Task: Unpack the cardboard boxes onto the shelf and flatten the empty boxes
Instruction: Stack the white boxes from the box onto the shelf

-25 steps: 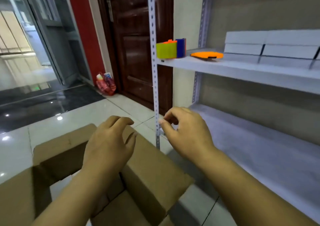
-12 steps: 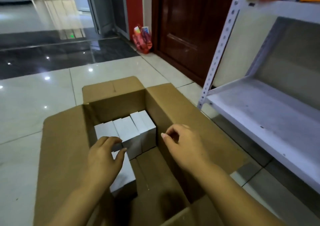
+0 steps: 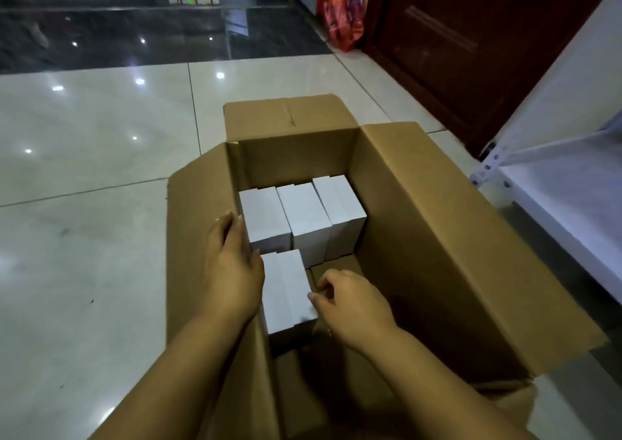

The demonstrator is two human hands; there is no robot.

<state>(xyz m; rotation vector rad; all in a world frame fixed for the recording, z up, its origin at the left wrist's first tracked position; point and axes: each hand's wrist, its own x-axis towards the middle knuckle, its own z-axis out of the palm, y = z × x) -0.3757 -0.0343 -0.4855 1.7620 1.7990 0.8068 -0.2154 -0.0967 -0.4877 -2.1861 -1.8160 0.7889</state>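
- Down inside the open cardboard box, the near white box lies between both hands.
- Left hand, fingers relaxed, rests against its left side.
- Right hand, fingers curled, touches its right edge; a real pinch cannot be told.
- Three more white boxes stand just beyond.

**Count of what is in view**

One open cardboard box sits on the floor with four flaps folded out. Inside are four white boxes: a far row of three side by side, and one near white box at the left. Two hands reach in, the left hand and the right hand. One red bag stands far right, by one dark door. One white shelf unit is at right.
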